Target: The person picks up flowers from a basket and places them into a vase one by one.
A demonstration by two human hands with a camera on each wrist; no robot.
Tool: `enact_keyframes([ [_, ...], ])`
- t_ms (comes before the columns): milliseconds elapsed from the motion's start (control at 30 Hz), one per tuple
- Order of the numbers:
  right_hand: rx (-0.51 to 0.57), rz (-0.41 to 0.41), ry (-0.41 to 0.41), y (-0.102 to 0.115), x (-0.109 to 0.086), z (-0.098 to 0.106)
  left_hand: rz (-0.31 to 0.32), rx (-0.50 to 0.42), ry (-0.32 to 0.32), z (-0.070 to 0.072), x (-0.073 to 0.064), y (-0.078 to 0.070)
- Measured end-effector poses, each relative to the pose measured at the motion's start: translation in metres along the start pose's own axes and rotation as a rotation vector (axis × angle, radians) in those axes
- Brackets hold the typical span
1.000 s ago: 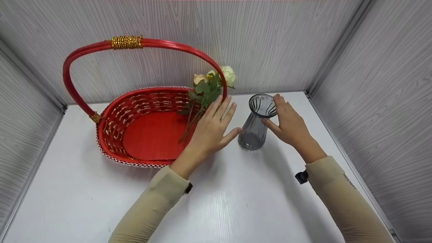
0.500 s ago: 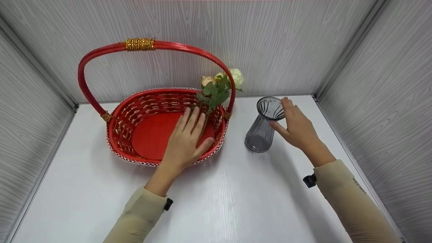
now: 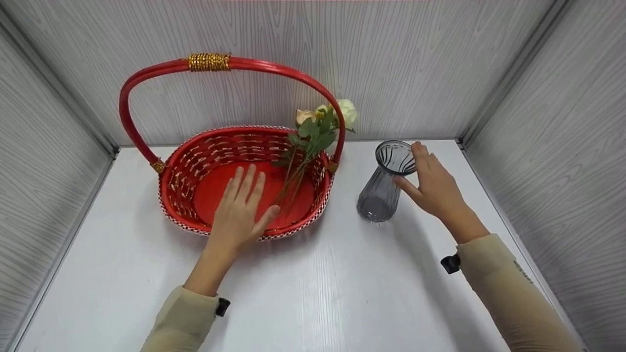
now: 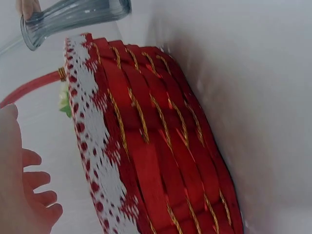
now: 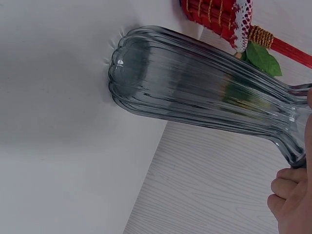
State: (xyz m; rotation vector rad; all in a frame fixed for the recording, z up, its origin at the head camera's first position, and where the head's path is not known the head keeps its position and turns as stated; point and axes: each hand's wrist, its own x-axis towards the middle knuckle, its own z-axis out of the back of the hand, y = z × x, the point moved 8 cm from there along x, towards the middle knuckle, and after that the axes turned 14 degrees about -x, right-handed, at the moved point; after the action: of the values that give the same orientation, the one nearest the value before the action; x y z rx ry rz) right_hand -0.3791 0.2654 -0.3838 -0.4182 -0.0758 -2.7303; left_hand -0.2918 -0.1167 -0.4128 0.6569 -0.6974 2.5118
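Note:
My left hand (image 3: 237, 215), its fingers straight and spread, is over the front rim of a red woven basket (image 3: 254, 144) and holds nothing. Artificial roses (image 3: 313, 132), cream and peach with green leaves, lean in the basket's right end, stems on its floor and blooms beyond the rim by the handle. To the right a grey, ribbed glass vase (image 3: 380, 193) stands on the table. My right hand (image 3: 437, 190) holds it at the flared neck, thumb in front and fingers along the right side. In the right wrist view the vase's base (image 5: 129, 68) rests on the white surface.
The basket's tall red handle (image 3: 274, 67) arches over it, with a gold-wrapped band at the top. Grey wood-patterned panels (image 3: 411, 63) wall the white table (image 3: 303, 293) at the back and both sides. White lace trim (image 4: 97, 131) edges the basket rim.
My left hand has moved left and toward me, away from the flowers and the vase. My right hand stays at the vase's neck. The whole head view has shifted slightly.

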Motion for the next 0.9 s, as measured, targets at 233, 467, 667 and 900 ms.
enact_keyframes([
  [233,0.004,-0.021,0.001,-0.003,-0.005,-0.001,0.042,0.018,0.029,0.012,-0.011,0.021],
  [467,-0.004,-0.019,-0.011,-0.002,-0.005,-0.002,0.089,0.013,0.075,0.018,-0.028,0.043],
  [667,0.000,-0.015,-0.013,-0.001,-0.003,-0.001,0.142,0.010,0.095,0.021,-0.039,0.060],
  [900,0.005,-0.019,-0.006,-0.001,-0.001,0.000,0.189,0.020,0.111,0.019,-0.047,0.072],
])
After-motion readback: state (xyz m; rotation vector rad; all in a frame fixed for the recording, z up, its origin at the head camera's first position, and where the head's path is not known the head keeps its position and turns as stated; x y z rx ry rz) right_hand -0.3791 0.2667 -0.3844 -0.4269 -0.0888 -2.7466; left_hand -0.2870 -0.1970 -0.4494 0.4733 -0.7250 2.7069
